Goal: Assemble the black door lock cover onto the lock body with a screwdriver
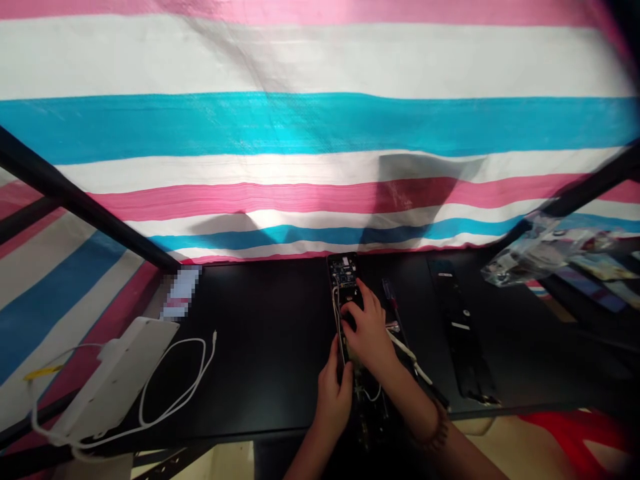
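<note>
Left hand (334, 395): at the near left edge of an opened black device (343, 267)
Right hand (369, 333): fingers bent over the device, grip hidden
Surface (260, 373): black
Black panel (457, 333): lying to the right
Plastic bags (545, 252): far right
White cable (204, 360): looped at left
Striped sheet (300, 123): behind

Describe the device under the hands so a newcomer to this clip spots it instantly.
On the black table, by the striped sheet, find the left hand and right hand. Beneath them lies a long, narrow dark device. Unlike the dark panel to its right, it shows a circuit board at its far end and a white cable along its left edge.
</note>
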Available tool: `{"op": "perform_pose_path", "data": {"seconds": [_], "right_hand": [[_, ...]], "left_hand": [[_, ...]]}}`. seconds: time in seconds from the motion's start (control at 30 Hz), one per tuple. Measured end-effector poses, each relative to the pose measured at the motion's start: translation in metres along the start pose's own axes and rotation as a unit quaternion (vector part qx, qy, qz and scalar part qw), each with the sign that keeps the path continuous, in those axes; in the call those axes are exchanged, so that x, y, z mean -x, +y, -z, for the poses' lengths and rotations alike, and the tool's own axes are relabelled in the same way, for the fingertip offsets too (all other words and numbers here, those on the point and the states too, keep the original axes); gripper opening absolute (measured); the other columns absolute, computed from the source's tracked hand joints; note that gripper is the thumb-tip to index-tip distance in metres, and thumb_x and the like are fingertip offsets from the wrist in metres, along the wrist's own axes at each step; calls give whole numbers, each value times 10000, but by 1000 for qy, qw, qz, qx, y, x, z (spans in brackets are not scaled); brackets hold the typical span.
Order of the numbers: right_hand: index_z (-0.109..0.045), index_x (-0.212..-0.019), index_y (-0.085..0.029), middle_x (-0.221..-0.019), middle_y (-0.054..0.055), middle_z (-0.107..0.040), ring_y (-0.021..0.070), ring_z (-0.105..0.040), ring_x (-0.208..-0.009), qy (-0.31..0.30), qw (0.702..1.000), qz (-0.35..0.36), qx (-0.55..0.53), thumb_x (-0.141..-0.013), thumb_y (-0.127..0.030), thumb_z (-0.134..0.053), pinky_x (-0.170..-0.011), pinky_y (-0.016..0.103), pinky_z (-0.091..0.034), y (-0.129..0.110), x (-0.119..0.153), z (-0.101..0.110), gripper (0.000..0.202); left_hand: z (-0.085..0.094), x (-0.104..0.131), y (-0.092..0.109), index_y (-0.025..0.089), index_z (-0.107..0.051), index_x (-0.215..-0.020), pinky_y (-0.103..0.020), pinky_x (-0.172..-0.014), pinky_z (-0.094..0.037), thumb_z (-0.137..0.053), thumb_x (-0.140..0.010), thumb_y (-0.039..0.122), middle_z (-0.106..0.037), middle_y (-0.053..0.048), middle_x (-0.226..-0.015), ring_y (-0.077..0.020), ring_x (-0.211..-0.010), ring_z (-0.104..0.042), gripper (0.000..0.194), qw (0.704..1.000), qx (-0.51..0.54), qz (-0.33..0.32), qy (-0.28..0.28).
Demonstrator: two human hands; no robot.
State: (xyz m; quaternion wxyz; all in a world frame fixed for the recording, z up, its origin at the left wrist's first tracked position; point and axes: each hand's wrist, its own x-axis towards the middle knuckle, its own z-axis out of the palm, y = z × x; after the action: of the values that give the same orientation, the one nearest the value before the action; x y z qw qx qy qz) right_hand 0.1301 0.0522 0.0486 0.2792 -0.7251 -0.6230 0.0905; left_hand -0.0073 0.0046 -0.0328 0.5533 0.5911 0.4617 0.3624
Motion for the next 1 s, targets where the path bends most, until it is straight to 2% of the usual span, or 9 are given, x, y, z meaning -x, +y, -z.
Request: {"op": "perform_pose_path", "data": {"seconds": [0.23, 0.33, 0.4, 0.47, 0.57, 0.67, 0.83, 0.93, 1.0], "right_hand": [[-624, -918, -233, -1644, 93, -251, 390, -367, -1405, -19, 1000, 9, -8, -825, -127, -613, -1025, 604, -413, 3, -5, 1, 142], [-639, -918, -231, -1649, 90, -252, 375, -333, -1455, -37, 995, 24, -86, -816, -141, -630, -1078, 592, -386, 12, -8, 12, 136], [-650, -957, -236, -1620, 97, -323, 324, -370, -1456, -41, 985, 43, -164, -861, -178, -606, -1125, 541, -373, 22, -7, 25, 121], [-652, -996, -244, -1559, 98, -423, 275, -435, -1424, -17, 977, 40, -209, -906, -212, -573, -1151, 489, -369, 33, 0, 36, 124], [-637, -1139, -265, -1530, 99, -452, 271, -446, -1414, 2, 979, 9, -204, -897, -265, -620, -1154, 482, -376, 43, 16, 42, 243], [-563, -1322, -292, -1587, 96, -368, 291, -387, -1454, -40, 980, -6, -196, -865, -285, -664, -1146, 502, -393, 43, 33, 34, 468], [-591, -1274, -275, -1620, 91, -307, 304, -331, -1485, -40, 984, -15, -175, -876, -242, -613, -1177, 527, -349, 30, 44, 20, 399], [-580, -1290, -272, -1629, 99, -303, 333, -321, -1487, -27, 990, -14, -140, -889, -248, -596, -1157, 571, -351, 24, 47, 23, 402], [-582, -1292, -280, -1612, 99, -343, 334, -366, -1461, -4, 991, -11, -132, -907, -273, -588, -1135, 566, -376, 28, 49, 29, 385]], "left_hand": [[0, 0, -1, 186, -416, -1533, -429, -1175, -398, -532, -984, 328, -517, -129, -1528, -279, -1413, -491, 579, 1000, 9, -6, 5], [0, 1, 0, 193, -387, -1547, -419, -1155, -420, -555, -976, 327, -539, -130, -1512, -276, -1390, -519, 610, 1000, 2, -2, -3], [-1, 1, 1, 190, -374, -1552, -413, -1131, -444, -552, -979, 331, -572, -131, -1481, -271, -1352, -560, 616, 1000, 4, -1, -8], [0, 1, 3, 187, -376, -1549, -410, -1099, -472, -548, -982, 339, -612, -132, -1438, -269, -1303, -601, 612, 1000, 5, 3, -6], [0, 1, 4, 189, -386, -1545, -400, -1038, -516, -554, -979, 356, -664, -129, -1369, -273, -1232, -648, 614, 1000, 2, 17, 1], [1, 1, 7, 189, -385, -1544, -388, -1013, -530, -556, -976, 361, -678, -128, -1349, -271, -1208, -663, 617, 1000, 2, 24, -2], [-1, 0, 13, 173, -431, -1510, -369, -1057, -502, -566, -957, 322, -662, -126, -1376, -258, -1238, -650, 589, 1000, 16, 17, 3], [-2, -3, 16, 170, -480, -1474, -383, -1067, -493, -596, -936, 333, -668, -130, -1367, -268, -1239, -649, 574, 999, 6, 26, 23], [-3, -6, 19, 170, -537, -1418, -396, -1054, -501, -609, -930, 361, -688, -132, -1334, -276, -1216, -662, 529, 999, 8, 43, 30]]}}
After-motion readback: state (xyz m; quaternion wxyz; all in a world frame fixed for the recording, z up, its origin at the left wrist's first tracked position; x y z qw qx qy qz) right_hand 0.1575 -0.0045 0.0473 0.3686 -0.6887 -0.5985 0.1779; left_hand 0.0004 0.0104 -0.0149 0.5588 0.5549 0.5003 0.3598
